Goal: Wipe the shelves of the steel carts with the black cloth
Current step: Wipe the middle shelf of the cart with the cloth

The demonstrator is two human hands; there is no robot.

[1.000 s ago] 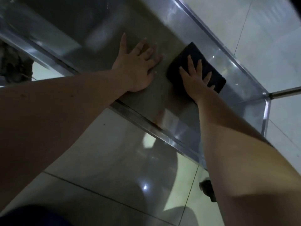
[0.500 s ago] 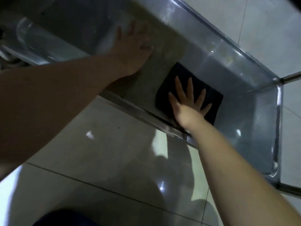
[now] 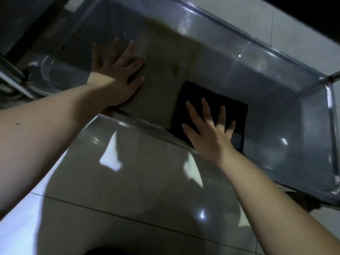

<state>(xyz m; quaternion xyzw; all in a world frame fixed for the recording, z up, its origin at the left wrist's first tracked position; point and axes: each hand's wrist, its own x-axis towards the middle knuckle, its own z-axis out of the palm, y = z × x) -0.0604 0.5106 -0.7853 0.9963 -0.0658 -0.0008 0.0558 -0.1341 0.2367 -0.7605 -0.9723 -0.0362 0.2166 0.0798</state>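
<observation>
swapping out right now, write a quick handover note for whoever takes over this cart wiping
Right hand: flat, fingers spread, pressing the black cloth onto the shelf near its front rim; no closed grip.
Left hand: flat and bare on the shelf, beside the cloth, not touching it.
Done: cannot tell which areas are wiped; smudges show between the hands.
Left: the shelf toward its right end and back wall, then any other shelves, out of view.

Only 1 view: the head camera looks steeply down from close above (tilted) onto the shiny steel cart shelf (image 3: 220,67) and glossy tiled floor (image 3: 128,190).
</observation>
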